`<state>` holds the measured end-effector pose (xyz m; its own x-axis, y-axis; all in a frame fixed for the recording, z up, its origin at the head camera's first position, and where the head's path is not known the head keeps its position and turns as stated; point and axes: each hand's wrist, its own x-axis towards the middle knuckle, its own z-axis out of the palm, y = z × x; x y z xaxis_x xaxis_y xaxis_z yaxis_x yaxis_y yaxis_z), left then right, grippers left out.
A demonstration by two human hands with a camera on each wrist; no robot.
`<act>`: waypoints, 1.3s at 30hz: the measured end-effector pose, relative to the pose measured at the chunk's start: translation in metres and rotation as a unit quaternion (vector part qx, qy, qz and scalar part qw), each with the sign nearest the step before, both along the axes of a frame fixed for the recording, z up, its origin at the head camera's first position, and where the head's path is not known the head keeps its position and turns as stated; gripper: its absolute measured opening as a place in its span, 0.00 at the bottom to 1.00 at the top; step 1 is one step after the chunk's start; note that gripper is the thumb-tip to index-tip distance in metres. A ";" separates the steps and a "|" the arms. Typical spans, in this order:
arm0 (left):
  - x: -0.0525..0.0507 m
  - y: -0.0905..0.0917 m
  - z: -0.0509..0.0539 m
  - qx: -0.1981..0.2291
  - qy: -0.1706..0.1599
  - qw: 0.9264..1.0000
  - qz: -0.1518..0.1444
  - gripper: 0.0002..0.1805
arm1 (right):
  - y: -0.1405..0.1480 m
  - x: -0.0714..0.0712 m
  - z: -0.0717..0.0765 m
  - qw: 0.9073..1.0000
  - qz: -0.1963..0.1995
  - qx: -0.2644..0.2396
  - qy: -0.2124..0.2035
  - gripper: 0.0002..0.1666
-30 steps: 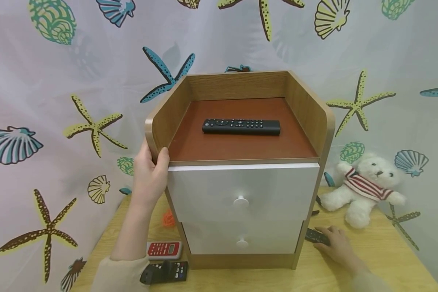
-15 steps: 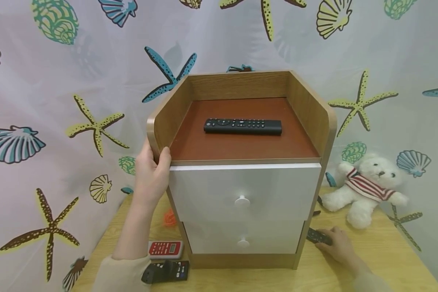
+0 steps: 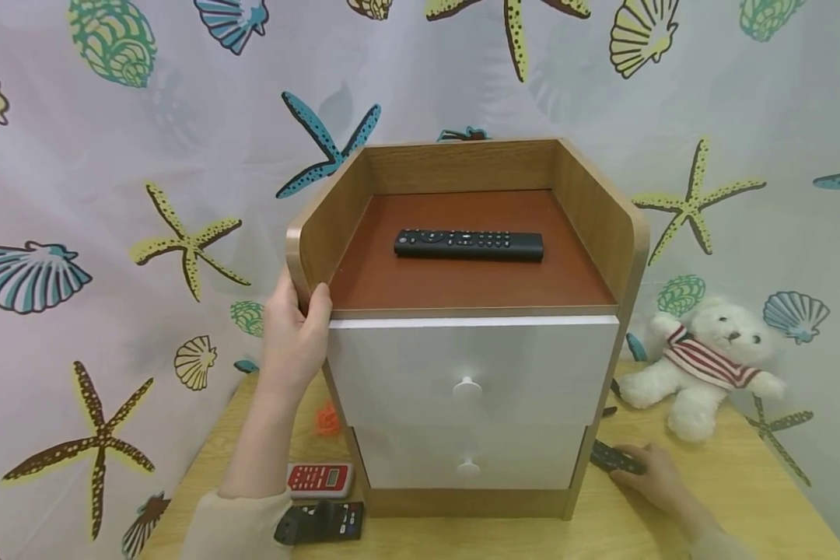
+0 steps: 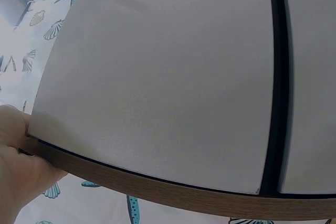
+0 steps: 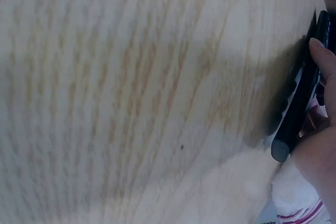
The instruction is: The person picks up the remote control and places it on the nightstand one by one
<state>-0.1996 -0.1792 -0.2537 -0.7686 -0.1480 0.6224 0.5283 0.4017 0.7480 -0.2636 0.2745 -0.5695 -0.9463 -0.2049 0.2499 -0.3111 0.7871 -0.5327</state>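
Note:
A wooden cabinet with two white drawer fronts (image 3: 472,358) stands in the middle of the head view. My left hand (image 3: 294,334) grips the front edge of its left side panel, thumb in front; the left wrist view shows this hand (image 4: 23,166) at the cabinet's edge (image 4: 131,182). At the cabinet's lower right, my right hand (image 3: 654,474) holds a black remote (image 3: 614,458) low over the table. In the right wrist view the thumb and fingers of the hand (image 5: 320,140) lie round that remote (image 5: 299,103). Another black remote (image 3: 469,245) lies on the cabinet's brown top.
A red and white calculator (image 3: 320,480), a black remote (image 3: 343,520) and an orange object (image 3: 327,420) lie left of the cabinet on the wooden table (image 3: 462,540). A white teddy bear (image 3: 703,365) sits behind my right hand, near small dark objects (image 3: 609,411). A patterned curtain hangs behind.
My right hand and its remote have shifted slightly to the right, away from the cabinet's side. The left hand keeps its grip, and the whole view has moved a little.

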 end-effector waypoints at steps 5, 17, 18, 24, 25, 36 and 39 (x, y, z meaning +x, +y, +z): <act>0.000 0.000 -0.001 0.003 -0.004 1.000 0.002 0.22 | 0.007 0.004 0.003 0.999 0.024 -0.034 -0.014 0.25; -0.003 0.001 -0.001 0.007 -0.011 1.000 0.002 0.23 | 0.027 0.016 0.018 0.992 0.101 -0.067 -0.025 0.24; -0.003 0.001 -0.002 0.007 -0.012 1.000 0.002 0.23 | 0.028 0.018 0.020 0.992 0.101 -0.064 -0.030 0.24; -0.003 0.001 -0.002 0.005 0.001 1.000 0.000 0.22 | 0.035 0.030 0.034 0.988 0.137 -0.061 -0.019 0.22; -0.004 0.000 -0.002 0.006 0.006 1.000 -0.001 0.22 | 0.035 0.032 0.037 0.987 0.143 -0.062 -0.022 0.22; -0.001 0.002 0.000 0.011 -0.009 1.000 0.002 0.22 | 0.046 0.068 0.052 0.988 0.068 -0.049 -0.130 0.29; -0.002 0.001 -0.001 0.010 -0.011 1.000 0.005 0.23 | 0.047 0.075 0.056 0.991 0.058 -0.046 -0.113 0.28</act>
<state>-0.2013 -0.1780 -0.2545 -0.7808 -0.1679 0.6018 0.5071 0.3925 0.7673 -0.1887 0.3211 -0.5130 -0.9517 -0.3016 0.0571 -0.2612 0.6982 -0.6666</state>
